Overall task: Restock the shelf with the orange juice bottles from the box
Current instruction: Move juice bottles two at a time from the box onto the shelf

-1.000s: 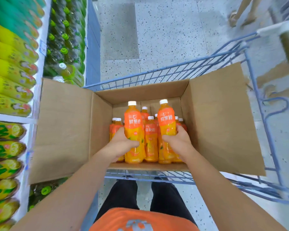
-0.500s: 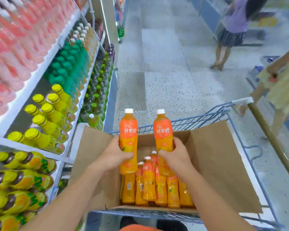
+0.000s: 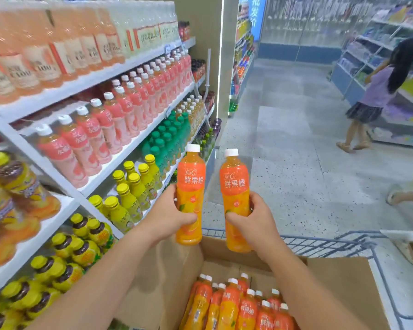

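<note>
My left hand (image 3: pixel 168 214) grips an upright orange juice bottle (image 3: pixel 191 184) with a white cap and orange label. My right hand (image 3: pixel 250 219) grips a second such bottle (image 3: pixel 234 184) beside it. Both bottles are held well above the open cardboard box (image 3: pixel 339 287), where several more orange juice bottles (image 3: pixel 236 306) stand. The drinks shelf (image 3: pixel 134 144) runs along the left, level with the raised bottles.
The box sits in a blue wire cart (image 3: pixel 320 244). The shelves hold pink (image 3: pixel 100 129), green (image 3: pixel 169 136) and yellow-capped bottles (image 3: pixel 129 194). One person (image 3: pixel 377 96) stands at the far right shelving; another person's leg (image 3: pixel 405 194) shows at the right edge. Speckled floor stretches ahead.
Both hands have lifted their bottles out of the box and up high above it. The view has swung upward from the box to the shelves and aisle.
</note>
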